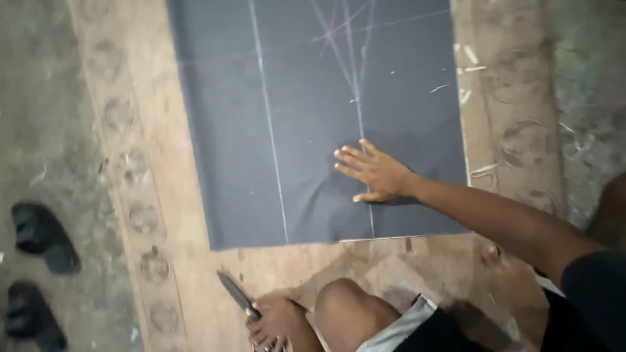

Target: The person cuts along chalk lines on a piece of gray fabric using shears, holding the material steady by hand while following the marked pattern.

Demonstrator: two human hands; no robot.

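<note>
Right hand (377, 173) lies flat, fingers spread, on a dark grey cloth sheet with white chalk lines (287, 130), spread over a brown patterned floor mat (163, 195). Left hand (270, 324), low by the knee, grips dark-bladed scissors (236, 294).

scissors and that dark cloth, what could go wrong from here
1. The left hand grips the scissors close beside the bare knee; a slip might nick it.
2. The right hand presses the dark cloth flat right on a chalk line; it may smudge the line or drag the cloth into wrinkles.
</note>
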